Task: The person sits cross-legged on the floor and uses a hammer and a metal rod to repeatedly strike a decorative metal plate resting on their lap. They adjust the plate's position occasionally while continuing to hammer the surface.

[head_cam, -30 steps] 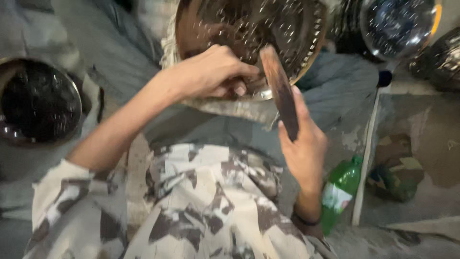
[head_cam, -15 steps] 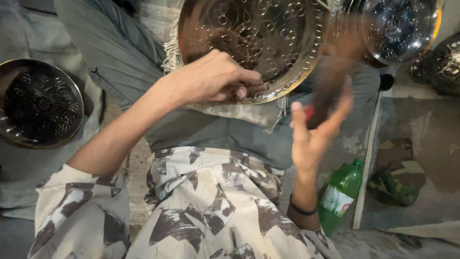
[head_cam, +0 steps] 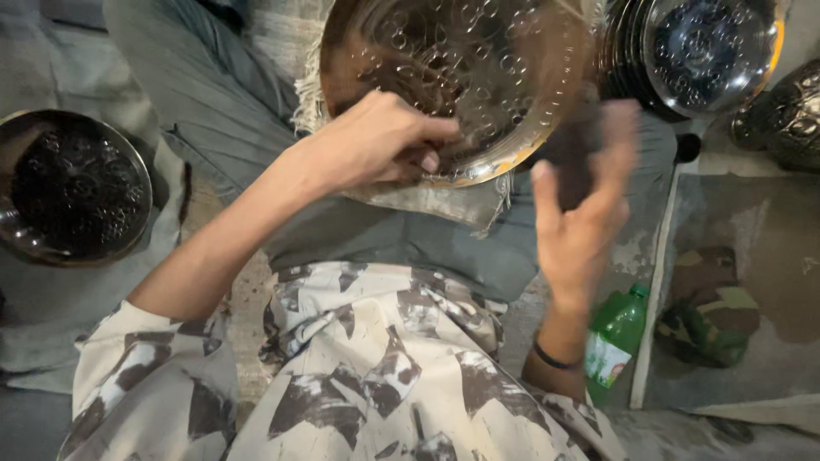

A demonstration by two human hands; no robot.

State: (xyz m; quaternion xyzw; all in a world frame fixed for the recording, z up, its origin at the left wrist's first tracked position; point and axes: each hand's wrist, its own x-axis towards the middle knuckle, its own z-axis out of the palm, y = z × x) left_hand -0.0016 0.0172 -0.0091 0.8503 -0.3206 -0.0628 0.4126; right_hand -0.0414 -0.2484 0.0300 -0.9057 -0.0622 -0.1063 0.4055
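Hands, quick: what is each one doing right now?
Left hand: closed, gripping the rim of the brass tray.
Right hand: closed around a dark tool, too blurred to identify.

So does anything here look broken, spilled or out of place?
Nothing stands out. The left hand grips the rim of the embossed metal plate, the right hand holds a dark blurred tool, and the green bottle stands upright, nothing spilled.

Right hand motion-blurred, dark object in its grip too smeared to identify, metal tray cut off at top edge, left fingertips hidden under tray rim.
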